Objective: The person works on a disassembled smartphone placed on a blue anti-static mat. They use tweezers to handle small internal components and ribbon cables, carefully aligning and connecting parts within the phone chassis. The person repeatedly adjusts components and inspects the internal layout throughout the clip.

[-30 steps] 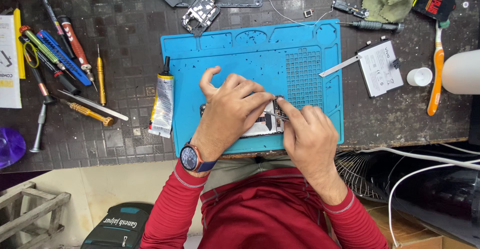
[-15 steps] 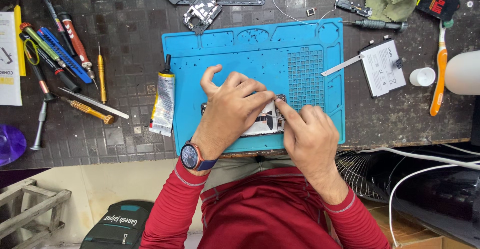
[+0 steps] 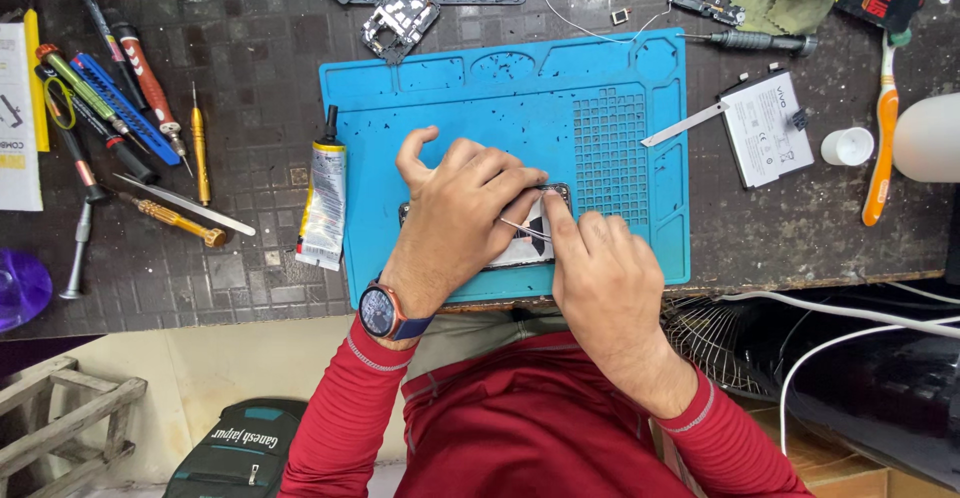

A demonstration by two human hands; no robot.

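A phone body (image 3: 535,243) lies flat on the blue work mat (image 3: 480,108), near its front edge. My left hand (image 3: 462,216) covers most of the phone and presses it down, fingers spread over its top. My right hand (image 3: 600,278) sits just right of it, thumb and forefinger pinched on thin metal tweezers (image 3: 522,226) whose tips reach onto the phone. A watch is on my left wrist. Most of the phone is hidden under my hands.
A glue tube (image 3: 324,193) lies at the mat's left edge. Several screwdrivers (image 3: 120,108) lie on the left. A phone battery (image 3: 765,128), a metal pry blade (image 3: 682,126), a white cap (image 3: 846,145) and an orange toothbrush (image 3: 880,148) are at right. Phone parts (image 3: 400,13) lie behind the mat.
Both hands stay on the phone. My right fingers have shifted slightly on the tweezers; the view has barely moved.
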